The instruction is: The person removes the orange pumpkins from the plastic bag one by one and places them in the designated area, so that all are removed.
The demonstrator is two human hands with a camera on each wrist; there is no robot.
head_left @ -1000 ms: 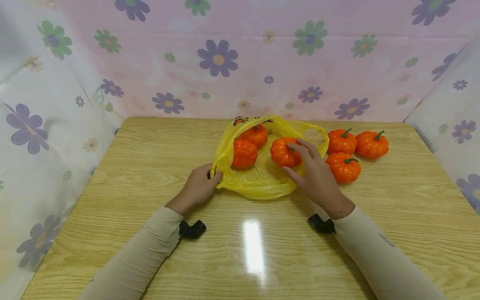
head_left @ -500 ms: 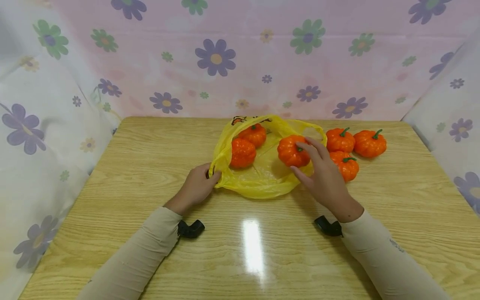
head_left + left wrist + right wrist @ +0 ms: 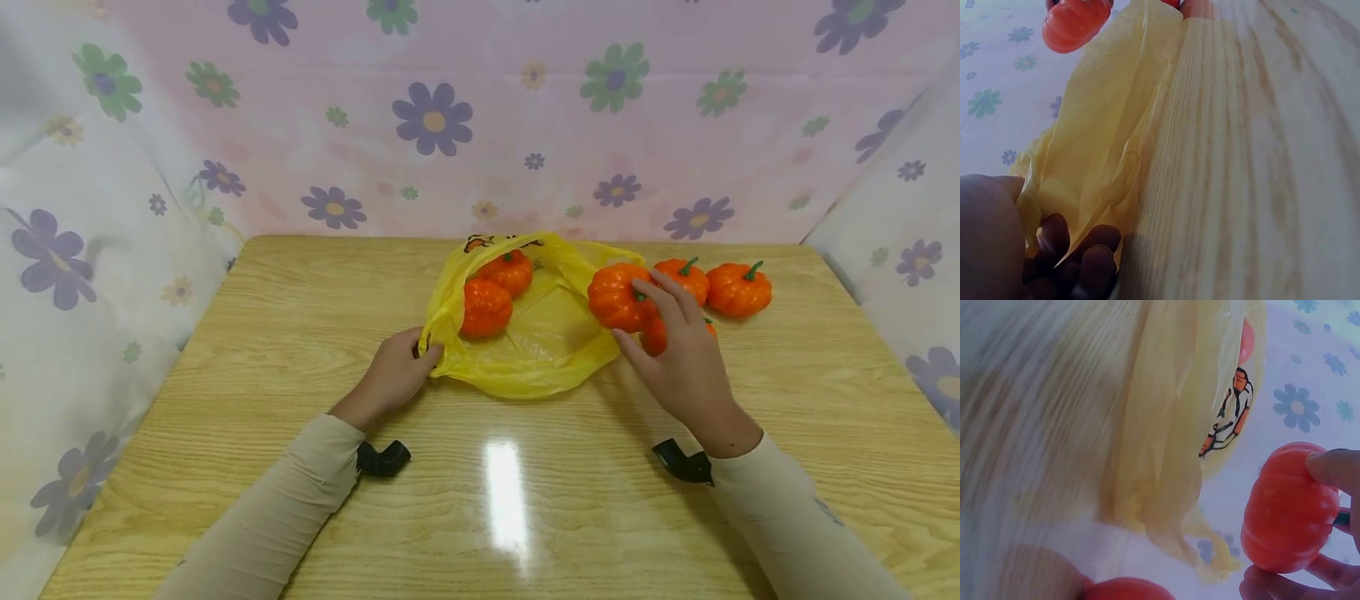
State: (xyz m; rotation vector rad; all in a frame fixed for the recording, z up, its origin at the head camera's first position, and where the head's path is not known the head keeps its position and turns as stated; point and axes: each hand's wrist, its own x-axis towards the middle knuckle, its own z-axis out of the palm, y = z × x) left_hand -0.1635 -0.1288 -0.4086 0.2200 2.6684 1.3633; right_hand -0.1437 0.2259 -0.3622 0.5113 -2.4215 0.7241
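A yellow plastic bag [image 3: 525,367] lies on the table with its mouth spread toward me. At its left edge my left hand [image 3: 392,375] grips the plastic; in the left wrist view its curled fingers [image 3: 1099,265] hold the bag. Inside the bag lie two orange toy pumpkins, one nearer [image 3: 486,308] and one behind [image 3: 510,272]. My right hand [image 3: 686,367] holds another pumpkin [image 3: 617,298] by its sides, raised at the bag's right rim. The right wrist view shows this pumpkin [image 3: 1288,509] between thumb and fingers, its green stem toward the palm.
To the right of the bag sit three more pumpkins: a back one [image 3: 684,279], a far right one [image 3: 739,290] and a front one [image 3: 654,337], partly hidden by my right hand. A flowered cloth [image 3: 495,108] hangs behind the wooden table [image 3: 315,283].
My right hand has moved right with the pumpkin, from over the bag's mouth to its right rim, now overlapping the loose pumpkins in view. The left hand has stayed at the bag's edge.
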